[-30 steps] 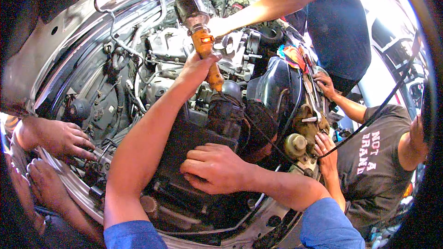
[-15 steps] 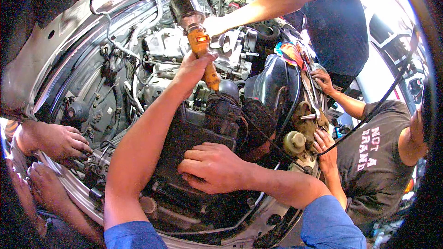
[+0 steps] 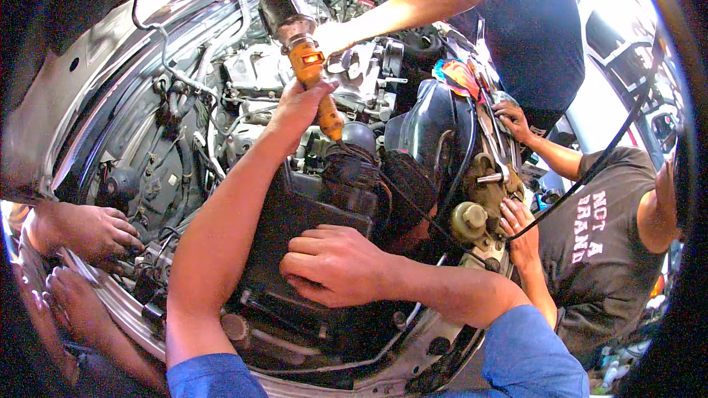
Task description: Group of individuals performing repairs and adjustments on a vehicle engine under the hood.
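Note:
My left hand (image 3: 297,112) is wrapped round the orange handle of a corded work lamp (image 3: 304,59), raised over the engine (image 3: 254,66) of a car. The lamp's dark hood tilts toward the far left; its black cord drops from the handle's lower end and runs off to the right. Closer to me, my right hand (image 3: 333,265) rests on a black plastic box (image 3: 276,239) in the engine bay, its fingers curled in a loose fist with nothing visible in them. A ribbed black hose (image 3: 352,158) lies just beyond the box.
A co-worker's arm (image 3: 413,11) reaches in from the far right, its hand behind the lamp. Other hands rest at the left edge (image 3: 85,228) and on the right fender (image 3: 520,228), near wrenches (image 3: 493,114), a coloured rag (image 3: 459,77) and a capped reservoir (image 3: 470,221).
The lamp and my left hand have shifted slightly toward the upper left in the picture. My right hand stays on the black box, and both grips look the same.

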`<state>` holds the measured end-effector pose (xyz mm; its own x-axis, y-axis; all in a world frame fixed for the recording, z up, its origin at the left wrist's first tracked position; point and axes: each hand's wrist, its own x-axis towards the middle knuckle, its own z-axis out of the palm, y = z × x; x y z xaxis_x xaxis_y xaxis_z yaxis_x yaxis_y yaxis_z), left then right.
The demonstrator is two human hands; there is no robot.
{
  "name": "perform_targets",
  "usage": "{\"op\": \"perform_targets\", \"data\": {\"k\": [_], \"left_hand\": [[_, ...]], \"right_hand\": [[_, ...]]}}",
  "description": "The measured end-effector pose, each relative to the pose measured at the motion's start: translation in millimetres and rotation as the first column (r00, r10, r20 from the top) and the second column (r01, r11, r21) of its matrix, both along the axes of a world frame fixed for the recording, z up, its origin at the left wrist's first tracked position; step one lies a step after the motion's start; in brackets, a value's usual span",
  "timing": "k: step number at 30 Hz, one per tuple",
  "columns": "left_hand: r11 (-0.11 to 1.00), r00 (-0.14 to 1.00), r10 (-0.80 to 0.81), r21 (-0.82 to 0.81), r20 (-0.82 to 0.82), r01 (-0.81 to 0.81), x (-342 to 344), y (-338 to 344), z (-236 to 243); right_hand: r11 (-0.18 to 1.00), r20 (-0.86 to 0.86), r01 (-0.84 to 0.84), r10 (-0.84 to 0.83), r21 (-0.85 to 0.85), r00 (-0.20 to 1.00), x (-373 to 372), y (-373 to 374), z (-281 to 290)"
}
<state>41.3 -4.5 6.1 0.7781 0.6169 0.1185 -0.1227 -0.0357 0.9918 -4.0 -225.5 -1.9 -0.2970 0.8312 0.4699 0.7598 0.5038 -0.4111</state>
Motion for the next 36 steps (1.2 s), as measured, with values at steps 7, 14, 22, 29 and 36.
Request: {"op": "perform_targets", "data": {"k": [7, 14, 22, 29, 36], "left_hand": [[1.0, 1.0, -0.005, -0.007, 0.005, 0.005, 2, 3, -1], [0.999, 0.999, 0.04, -0.019, 0.01, -0.04, -3, -2, 2], [1.0, 1.0, 0.005, 0.0, 0.011, -0.005, -3, -4, 5], [1.0, 1.0, 0.011, 0.023, 0.012, -0.011, -1, -6, 6], [0.999, 0.999, 0.008, -0.05, 0.046, -0.006, 1, -2, 1]], "right_hand": [[1.0, -0.003, 0.007, -0.007, 0.028, 1.0, -1, 1, 3], [1.0, 0.01, 0.002, -0.003, 0.03, 1.0, -3, 2, 3], [0.999, 0.01, 0.029, -0.029, 0.035, 1.0, -5, 2, 5], [0.999, 0.017, 0.016, -0.016, 0.029, 1.0, -4, 3, 7], [1.0, 0.005, 0.015, -0.015, 0.008, 1.0, -4, 5, 7]]}}
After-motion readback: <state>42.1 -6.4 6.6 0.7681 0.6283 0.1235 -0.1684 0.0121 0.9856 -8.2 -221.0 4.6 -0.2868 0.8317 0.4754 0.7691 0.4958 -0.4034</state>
